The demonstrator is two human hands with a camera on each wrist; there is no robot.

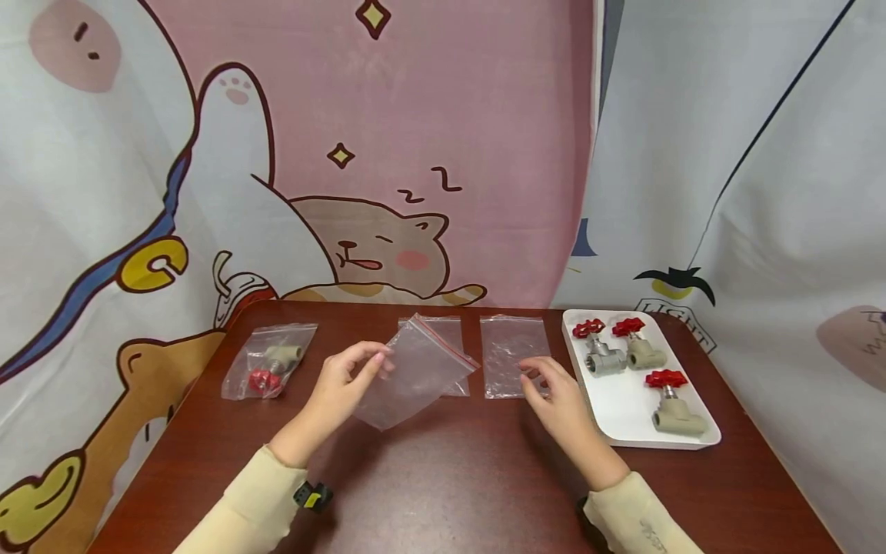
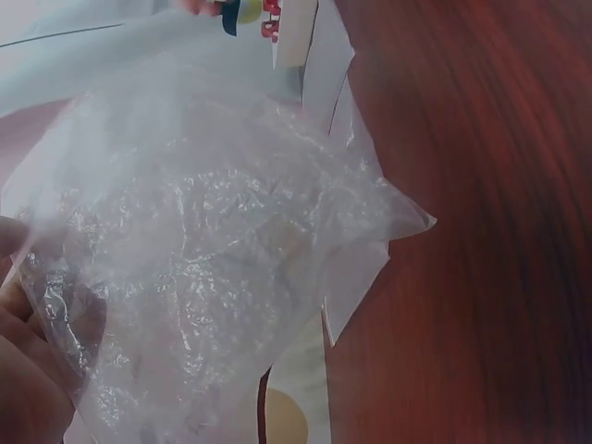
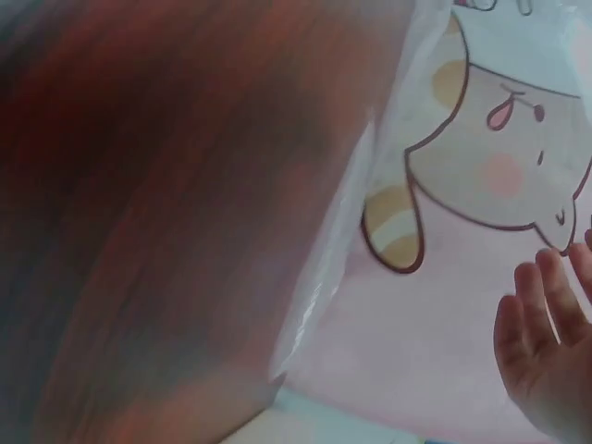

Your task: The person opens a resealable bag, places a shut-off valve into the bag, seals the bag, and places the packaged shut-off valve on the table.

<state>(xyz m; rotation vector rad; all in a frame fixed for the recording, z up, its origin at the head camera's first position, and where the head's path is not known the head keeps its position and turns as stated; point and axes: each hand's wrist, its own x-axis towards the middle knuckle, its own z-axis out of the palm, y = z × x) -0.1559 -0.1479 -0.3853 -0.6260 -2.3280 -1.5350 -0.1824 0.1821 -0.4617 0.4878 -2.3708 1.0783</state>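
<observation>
Lightly, the left grip (image 1: 351,375) pinches a clear zip bag (image 1: 415,377) at its left edge, thumb and fingertips nearly together on the film. That bag hangs tilted above the tabletop (image 1: 443,485), its red-lined top edge slanting down toward the right. The right grip (image 1: 557,396) has hold of nothing; its fingers are loosely bent, with a gap between thumb and forefinger. It hovers at the right edge of a flat clear bag (image 1: 504,354), and whether it touches the film I cannot tell. Partly behind the held bag lies a second flat bag (image 1: 451,332). To the right stands a white tray (image 1: 623,419) with a grey metal valve (image 1: 605,360) and, just beside it, a beige valve (image 1: 645,355); another beige-bodied valve (image 1: 677,419) lies nearer the tray's front. All three carry red handwheels. Well apart on the left, a filled bag (image 1: 242,369) contains a beige valve body (image 1: 284,355) with a red handwheel (image 1: 264,380). Beyond the tabletop hangs a pink and white cartoon cloth (image 1: 450,92).
</observation>
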